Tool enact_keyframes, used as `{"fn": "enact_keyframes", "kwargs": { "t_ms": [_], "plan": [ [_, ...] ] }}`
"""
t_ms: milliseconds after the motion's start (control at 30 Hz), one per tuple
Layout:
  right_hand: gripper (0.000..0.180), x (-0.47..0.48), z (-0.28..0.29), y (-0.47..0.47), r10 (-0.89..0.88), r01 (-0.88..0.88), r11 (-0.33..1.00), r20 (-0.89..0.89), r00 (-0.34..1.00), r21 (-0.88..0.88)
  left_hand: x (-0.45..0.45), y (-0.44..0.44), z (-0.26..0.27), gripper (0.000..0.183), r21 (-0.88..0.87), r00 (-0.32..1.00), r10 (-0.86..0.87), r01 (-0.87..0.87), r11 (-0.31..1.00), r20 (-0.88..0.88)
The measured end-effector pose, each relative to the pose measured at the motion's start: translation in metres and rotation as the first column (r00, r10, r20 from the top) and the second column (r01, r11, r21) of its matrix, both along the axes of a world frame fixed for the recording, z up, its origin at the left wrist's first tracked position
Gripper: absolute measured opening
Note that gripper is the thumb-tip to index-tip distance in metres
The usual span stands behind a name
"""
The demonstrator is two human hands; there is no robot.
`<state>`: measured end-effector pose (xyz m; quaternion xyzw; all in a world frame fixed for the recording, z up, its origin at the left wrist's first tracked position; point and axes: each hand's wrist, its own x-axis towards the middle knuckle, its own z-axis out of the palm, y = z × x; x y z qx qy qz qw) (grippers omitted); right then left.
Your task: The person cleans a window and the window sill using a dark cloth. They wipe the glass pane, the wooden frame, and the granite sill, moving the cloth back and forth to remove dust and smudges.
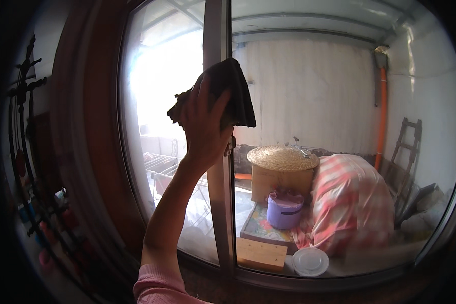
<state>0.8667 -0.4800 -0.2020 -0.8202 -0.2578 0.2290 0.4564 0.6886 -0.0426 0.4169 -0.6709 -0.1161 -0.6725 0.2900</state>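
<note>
My left hand [203,117] is raised, with its back towards me and its fingers spread over a dark cloth [237,95]. The cloth lies folded under the palm and fingers, in front of the upright window frame bar [217,45]. Part of it overlaps the right-hand window pane [296,91]. Just below the cloth, a small window latch [232,142] shows beside my wrist. My right hand is out of view.
Beyond the glass are a straw hat [283,157] on a cardboard box [262,184], a purple bucket [285,212], a checked cloth cover [349,201], a wooden ladder [406,148] and a drying rack [163,163]. A wooden block [262,254] and round plastic lid [310,262] lie near the sill. A curtain [70,152] hangs left.
</note>
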Motion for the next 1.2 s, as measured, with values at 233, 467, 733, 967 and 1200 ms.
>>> {"fn": "enact_keyframes", "kwargs": {
  "t_ms": [233,467,733,967,1200],
  "plan": [
    [0.014,0.004,-0.015,-0.006,-0.047,0.05,0.998,0.116,0.992,-0.024,0.018,0.031,0.106,0.069,0.189,0.99,-0.016,-0.011,0.982,0.141],
    [0.011,0.004,-0.04,-0.014,-0.121,0.136,0.99,0.31,0.943,-0.025,-0.001,0.044,0.155,0.053,0.354,0.957,-0.277,0.233,0.906,0.08],
    [0.013,-0.023,-0.051,-0.005,-0.205,0.268,0.961,0.467,0.86,-0.071,-0.035,0.094,0.161,0.059,0.365,0.99,-0.081,0.035,0.93,0.113],
    [0.019,0.02,-0.182,-0.059,-0.163,0.404,0.898,0.724,0.671,-0.172,-0.149,0.209,0.195,0.034,0.304,0.961,0.072,-0.154,0.94,0.266],
    [0.02,-0.061,-0.032,-0.037,-0.362,0.648,0.727,0.675,0.642,-0.227,-0.196,0.299,0.225,0.025,0.257,0.959,-0.035,-0.04,0.966,0.283]
  ]
}}
